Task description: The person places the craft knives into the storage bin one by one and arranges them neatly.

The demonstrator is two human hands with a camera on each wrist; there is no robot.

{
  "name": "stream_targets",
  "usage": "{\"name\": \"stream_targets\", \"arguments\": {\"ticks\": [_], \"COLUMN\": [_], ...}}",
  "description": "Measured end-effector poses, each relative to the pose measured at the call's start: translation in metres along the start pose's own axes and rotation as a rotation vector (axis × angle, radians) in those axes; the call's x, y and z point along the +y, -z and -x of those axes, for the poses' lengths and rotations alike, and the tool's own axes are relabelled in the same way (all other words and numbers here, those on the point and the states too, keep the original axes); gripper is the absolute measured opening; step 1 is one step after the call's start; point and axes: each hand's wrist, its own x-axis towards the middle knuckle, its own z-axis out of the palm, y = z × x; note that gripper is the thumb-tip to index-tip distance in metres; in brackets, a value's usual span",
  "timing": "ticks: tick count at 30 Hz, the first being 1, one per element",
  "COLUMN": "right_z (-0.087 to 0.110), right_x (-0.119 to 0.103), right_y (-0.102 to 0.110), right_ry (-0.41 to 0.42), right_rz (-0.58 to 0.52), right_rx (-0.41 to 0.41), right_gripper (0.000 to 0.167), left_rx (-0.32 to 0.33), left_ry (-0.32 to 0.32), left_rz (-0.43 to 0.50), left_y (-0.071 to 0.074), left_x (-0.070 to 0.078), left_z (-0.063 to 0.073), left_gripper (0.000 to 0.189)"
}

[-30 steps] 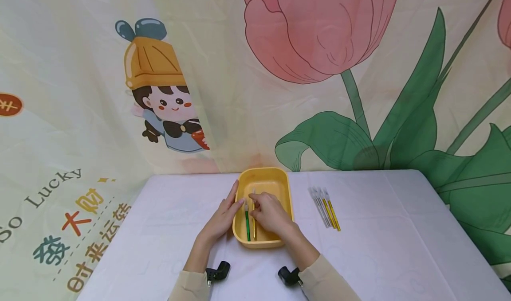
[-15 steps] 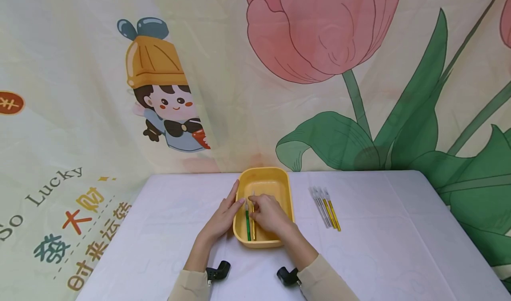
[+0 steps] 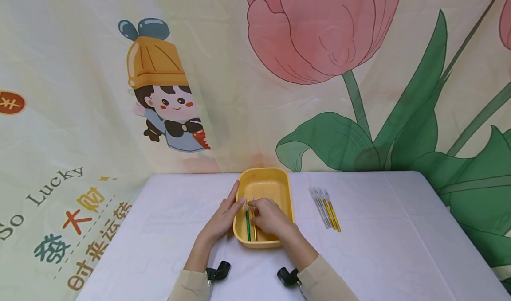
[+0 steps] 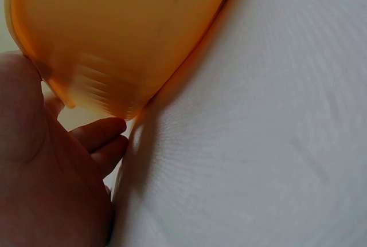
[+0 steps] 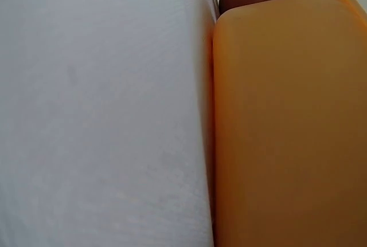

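My left hand (image 3: 218, 216) holds the left wall of a yellow plastic tray (image 3: 290, 203), thumb over the rim and fingers along the outside. Inside the tray, a slim green craft knife (image 3: 248, 225) with a clear cap lies lengthwise near the left wall. Just right of it is a gold craft knife (image 3: 255, 233), pinched by my right hand (image 3: 270, 216), which covers its middle. In the left wrist view, fingers (image 4: 103, 138) reach beneath the tray's wall. The right wrist view shows the tray's outer side (image 5: 292, 121), with the right hand's grip hidden.
Right of the tray, several silver craft knives (image 3: 322, 212) and gold craft knives (image 3: 334, 214) lie side by side, clear caps pointing away. A white cloth covers the table (image 3: 391, 248). A printed curtain (image 3: 239, 128) hangs behind the table's far edge.
My right hand has shifted slightly toward me, and the gold knife's capped end sits a little lower in the tray. The left hand and tray stay in place.
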Motion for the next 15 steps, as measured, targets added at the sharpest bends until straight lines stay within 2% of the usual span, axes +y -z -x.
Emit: {"name": "stream_targets", "arguments": {"ticks": [15], "right_z": [-0.0019], "right_x": [-0.0029], "right_y": [0.0000], "right_ry": [0.017], "right_rz": [0.030], "right_rx": [-0.015], "right_gripper": [0.050], "left_rx": [-0.002], "left_ry": [-0.017], "left_rz": [-0.001], "left_y": [-0.0001], "left_x": [0.0000], "left_z": [0.0004], "left_gripper": [0.063]}}
